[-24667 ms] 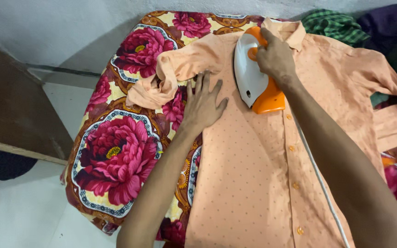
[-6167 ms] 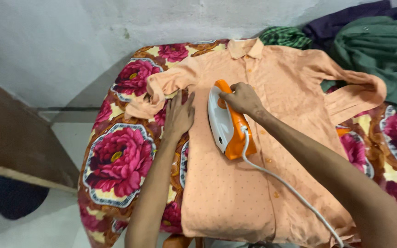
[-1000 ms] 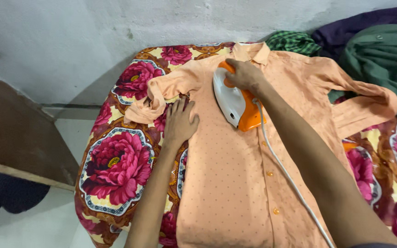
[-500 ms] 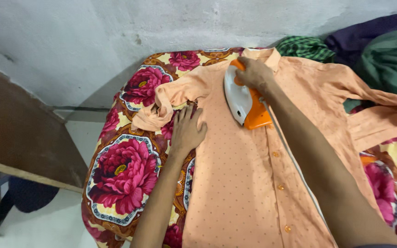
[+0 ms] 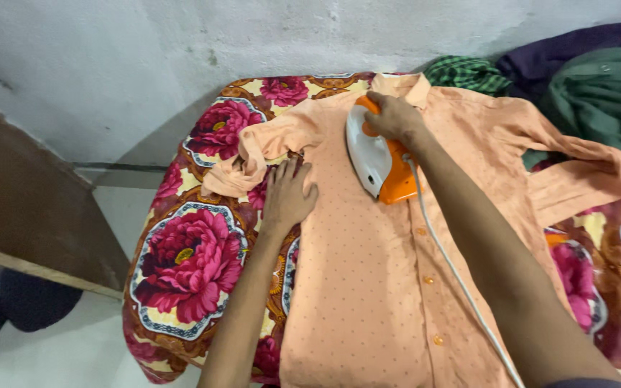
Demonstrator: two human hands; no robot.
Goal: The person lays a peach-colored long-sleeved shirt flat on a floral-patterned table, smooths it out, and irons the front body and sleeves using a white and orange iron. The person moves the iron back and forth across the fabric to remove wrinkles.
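A peach dotted button shirt (image 5: 368,287) lies spread flat on a flowered cloth (image 5: 188,266) that covers the table. My right hand (image 5: 391,115) grips the handle of a white and orange iron (image 5: 375,162), which rests on the shirt's chest just below the collar. The iron's white cord (image 5: 454,273) trails back along my right arm. My left hand (image 5: 287,194) lies flat with its fingers apart on the shirt's left edge, beside the crumpled left sleeve (image 5: 253,154).
A green checked garment (image 5: 468,72), a dark purple one (image 5: 576,43) and a green one (image 5: 605,100) are heaped at the back right. A grey wall runs behind the table. A brown wooden panel (image 5: 30,215) stands at the left over a pale floor.
The iron has stayed near the collar over the last second, shifting only slightly. My left hand keeps its place on the shirt's edge. The view has moved a little.
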